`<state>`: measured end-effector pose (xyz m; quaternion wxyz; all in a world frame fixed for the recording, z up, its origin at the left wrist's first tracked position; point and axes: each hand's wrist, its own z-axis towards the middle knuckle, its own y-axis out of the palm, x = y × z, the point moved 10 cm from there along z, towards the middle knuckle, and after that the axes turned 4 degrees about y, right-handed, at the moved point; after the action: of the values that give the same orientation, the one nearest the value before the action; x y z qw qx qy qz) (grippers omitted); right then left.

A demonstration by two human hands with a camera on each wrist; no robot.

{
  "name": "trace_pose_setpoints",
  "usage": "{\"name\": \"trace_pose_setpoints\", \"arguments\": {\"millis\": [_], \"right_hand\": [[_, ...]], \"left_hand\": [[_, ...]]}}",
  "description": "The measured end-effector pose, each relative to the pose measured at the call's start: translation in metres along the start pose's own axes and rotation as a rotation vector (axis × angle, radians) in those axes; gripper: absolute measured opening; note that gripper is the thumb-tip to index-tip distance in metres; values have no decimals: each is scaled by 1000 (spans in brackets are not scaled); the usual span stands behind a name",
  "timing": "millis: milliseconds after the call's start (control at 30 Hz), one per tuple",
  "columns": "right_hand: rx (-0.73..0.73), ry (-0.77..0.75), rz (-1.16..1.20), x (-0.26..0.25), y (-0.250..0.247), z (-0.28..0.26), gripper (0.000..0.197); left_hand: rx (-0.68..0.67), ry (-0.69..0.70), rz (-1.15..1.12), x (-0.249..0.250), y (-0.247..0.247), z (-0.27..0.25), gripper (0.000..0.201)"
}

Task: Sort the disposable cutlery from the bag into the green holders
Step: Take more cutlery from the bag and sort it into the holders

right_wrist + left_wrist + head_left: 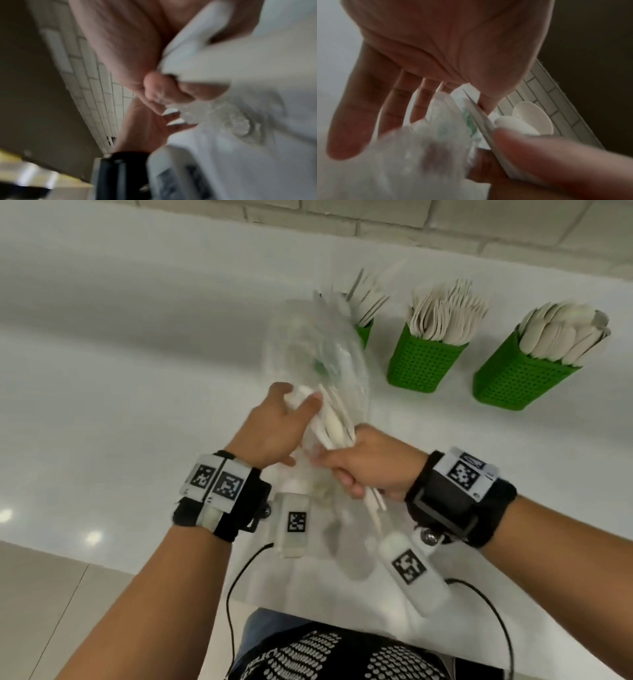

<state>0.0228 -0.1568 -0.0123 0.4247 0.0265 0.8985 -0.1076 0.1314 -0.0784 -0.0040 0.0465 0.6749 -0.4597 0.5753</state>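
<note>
Cutlery [337, 424]: a white bundle, spoon bowls at the far end, handles toward the person; it lies half out of the bag's mouth, above the table's near edge.
Bag [318, 354]: clear plastic, lying on the table [102, 371], stretching away toward the holders.
Right hand [371, 465]: knuckles up, wrist level, grip clenched around the bundle's handles; the handle ends stick out below the fist. Judged purpose: to draw the bundle out in one piece.
Left hand [274, 433]: palm turned toward the bundle, thumb and fingers pinching bag film and the bowl end. Judged purpose: to brace the bag so the film does not follow the pull.
Holders: three green perforated tubs at the far right, each already packed with white pieces. The left holder [364, 332] is partly hidden behind the bag; the middle holder [423, 361] and the right holder [520, 374] stand clear.
Sorting: which holder takes spoons cannot be told for certain.
Wrist views: blurred; the left one shows one spoon bowl [533, 119] beside the thumb.
</note>
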Motion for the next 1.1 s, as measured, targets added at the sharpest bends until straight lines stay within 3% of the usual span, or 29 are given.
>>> {"name": "trace_pose_setpoints", "arguments": {"millis": [100, 167, 200, 267, 333, 467, 533, 567, 633, 700, 767, 833, 933, 1000, 1033, 1100], "right_hand": [[-195, 74, 234, 3, 2, -16, 26], [-148, 82, 319, 1, -24, -22, 7], [-73, 53, 315, 0, -43, -23, 11], [85, -100, 147, -14, -76, -30, 15], [196, -332, -162, -45, -87, -40, 10], [165, -683, -649, -84, -43, -30, 4], [109, -604, -828, -65, -24, 0, 3], [109, -534, -852, -54, -23, 14, 3], [85, -381, -629, -32, -24, 31, 3], [-28, -275, -239, -20, -16, 33, 11], [-42, -216, -139, -13, -15, 33, 19], [51, -199, -289, -6, -30, 35, 20], [135, -167, -451, 8, -50, 35, 18], [110, -176, -534, 13, -44, 32, 10], [103, -199, -561, 12, -39, 28, 6], [150, -282, -595, 1, -34, 21, 2]], "left_hand": [[94, 69, -193, 3, 2, 0, 68], [215, 129, -257, 0, -13, -6, 72], [261, 162, -249, -2, -21, -9, 69], [280, 226, -181, -2, -31, -16, 63], [223, 282, -113, 4, -27, -22, 60], [249, 368, -187, 18, -17, -31, 39], [308, 270, -210, 11, -11, -33, 32], [345, 207, -126, 5, -6, -35, 44], [366, 94, 134, -4, 10, -40, 85], [327, 38, 292, -7, 28, -43, 104], [270, 77, 320, -6, 34, -40, 97], [281, 170, 276, 2, 19, -41, 92], [463, 270, 145, 10, -22, -47, 87], [587, 210, 211, 6, -39, -50, 71], [585, 130, 323, 1, -39, -48, 57], [439, -28, 510, -15, -29, -39, 29]]}}
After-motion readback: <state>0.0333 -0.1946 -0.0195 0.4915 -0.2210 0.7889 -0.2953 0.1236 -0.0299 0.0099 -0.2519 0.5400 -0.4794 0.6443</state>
